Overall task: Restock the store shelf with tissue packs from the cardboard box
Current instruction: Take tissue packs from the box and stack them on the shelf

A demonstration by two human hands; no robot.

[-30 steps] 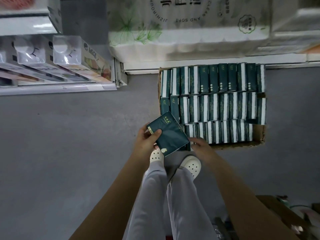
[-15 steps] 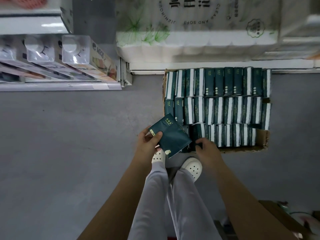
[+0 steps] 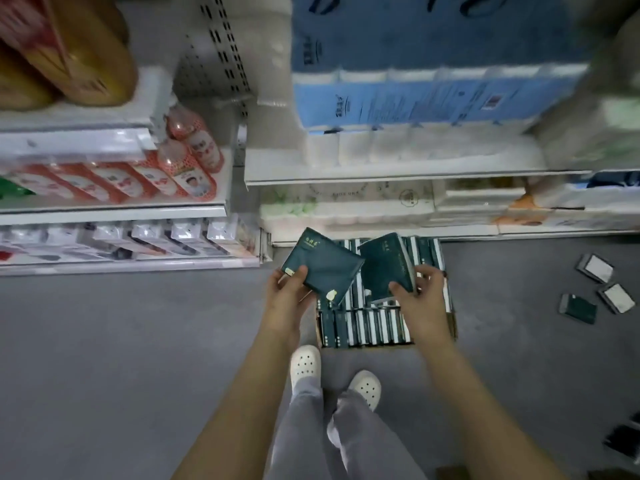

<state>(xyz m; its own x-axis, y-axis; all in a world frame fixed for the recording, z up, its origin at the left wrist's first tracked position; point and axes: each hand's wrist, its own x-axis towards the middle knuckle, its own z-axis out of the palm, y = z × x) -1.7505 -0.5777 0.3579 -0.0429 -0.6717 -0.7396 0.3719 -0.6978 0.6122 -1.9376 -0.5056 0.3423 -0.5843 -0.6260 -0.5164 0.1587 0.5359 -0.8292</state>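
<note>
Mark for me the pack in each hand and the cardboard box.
left-hand pack (image 3: 323, 268), head view, on its dark green face.
right-hand pack (image 3: 384, 268), head view, on its green face.
cardboard box (image 3: 452, 327), head view, on its right wall.

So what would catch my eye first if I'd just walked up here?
Two dark green tissue packs, one in the left hand and one in the right hand, held above a cardboard box packed with more. Big blue tissue bundles fill the shelf above, and stray packs lie on the floor, right.

Dark green tissue packs (image 3: 323, 263) wear slightly glossy plastic wrap; the cardboard box (image 3: 452, 325) is matt brown; lower frame, smooth grey floor (image 3: 121, 358).
</note>
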